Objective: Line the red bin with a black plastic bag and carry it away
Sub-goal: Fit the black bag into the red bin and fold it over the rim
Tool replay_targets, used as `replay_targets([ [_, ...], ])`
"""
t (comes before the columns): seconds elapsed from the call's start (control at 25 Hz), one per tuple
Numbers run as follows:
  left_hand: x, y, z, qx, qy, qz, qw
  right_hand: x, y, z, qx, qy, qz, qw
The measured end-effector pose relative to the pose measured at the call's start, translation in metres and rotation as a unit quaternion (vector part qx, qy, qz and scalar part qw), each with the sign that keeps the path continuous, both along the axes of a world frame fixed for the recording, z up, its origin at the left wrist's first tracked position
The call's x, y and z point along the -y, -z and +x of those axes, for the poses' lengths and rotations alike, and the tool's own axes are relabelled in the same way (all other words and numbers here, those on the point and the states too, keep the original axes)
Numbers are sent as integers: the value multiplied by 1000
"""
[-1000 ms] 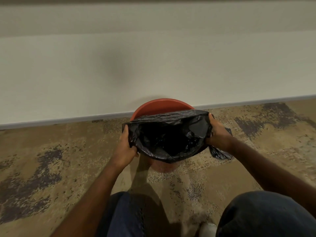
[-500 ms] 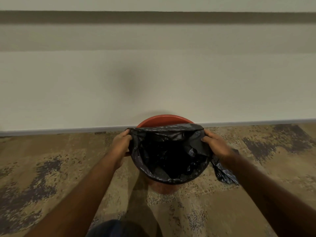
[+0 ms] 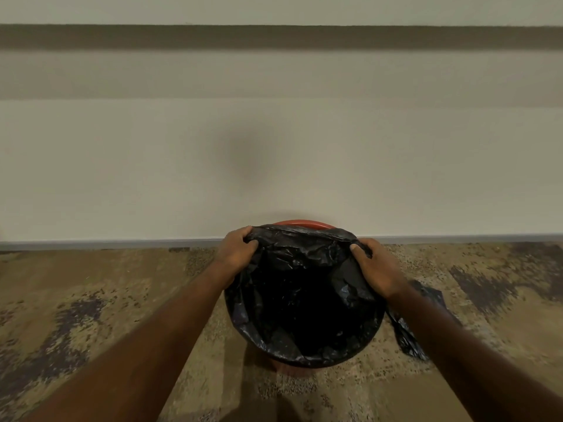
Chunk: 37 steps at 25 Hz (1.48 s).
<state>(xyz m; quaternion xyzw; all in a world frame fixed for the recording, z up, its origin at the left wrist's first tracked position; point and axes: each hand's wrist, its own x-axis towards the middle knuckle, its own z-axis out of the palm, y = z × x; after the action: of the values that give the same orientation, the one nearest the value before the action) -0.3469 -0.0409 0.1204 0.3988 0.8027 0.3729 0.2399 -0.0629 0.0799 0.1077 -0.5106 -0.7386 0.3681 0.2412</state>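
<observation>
A round red bin [image 3: 300, 223] stands on the floor against the wall, and only its far rim and a strip of its near side show. A black plastic bag [image 3: 304, 306] fills its mouth, with the bag's edge draped over the near and side rim. My left hand [image 3: 236, 252] grips the bag's edge at the far left of the bin. My right hand [image 3: 376, 269] grips the edge at the far right. A loose tail of the bag [image 3: 408, 336] hangs outside the bin under my right forearm.
A pale wall [image 3: 274, 147] with a grey skirting strip [image 3: 91, 243] rises directly behind the bin. The floor [image 3: 91, 300] is tan carpet with dark mottled patches, open to the left and right of the bin.
Both hands have slid along the bag's edge toward the far rim, stretching it over more of the red bin. The view has tilted up, and my knees have left the frame.
</observation>
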Motion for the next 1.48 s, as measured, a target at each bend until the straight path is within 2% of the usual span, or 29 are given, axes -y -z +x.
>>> replay_targets([
  [0.12, -15, -1, 0, -50, 17, -13, 999, -2, 0, 0, 42, 6, 24, 999],
  [0.4, -44, -3, 14, -123, -15, -78, 989, -4, -8, -3, 137, 23, 162, 977],
  [0.52, -46, -7, 16, -145, -26, -97, 984, -8, -9, -3, 124, 17, 172, 977],
  [0.68, -46, -8, 10, -107, -21, -117, 987, -18, -10, -11, 108, 27, 140, 984],
  [0.92, -39, -9, 14, -43, 14, -40, 998, -20, -12, -15, 44, 10, 146, 988],
  [1.04, -35, -12, 22, -61, 27, -38, 997, -20, -14, -27, 26, 2, 138, 990],
  [1.2, -27, -13, 29, -118, 14, -55, 991, -28, -15, -36, 41, 42, 93, 994],
  [1.28, -22, -13, 28, -129, -8, -57, 990, -33, -16, -36, 34, 57, 26, 997],
  [1.36, -20, -13, 29, -124, -24, -54, 991, -34, -18, -37, -29, 79, -123, 989],
  [1.48, -24, -14, 28, -41, -37, -55, 997, -31, -32, -30, -56, 90, -348, 931],
])
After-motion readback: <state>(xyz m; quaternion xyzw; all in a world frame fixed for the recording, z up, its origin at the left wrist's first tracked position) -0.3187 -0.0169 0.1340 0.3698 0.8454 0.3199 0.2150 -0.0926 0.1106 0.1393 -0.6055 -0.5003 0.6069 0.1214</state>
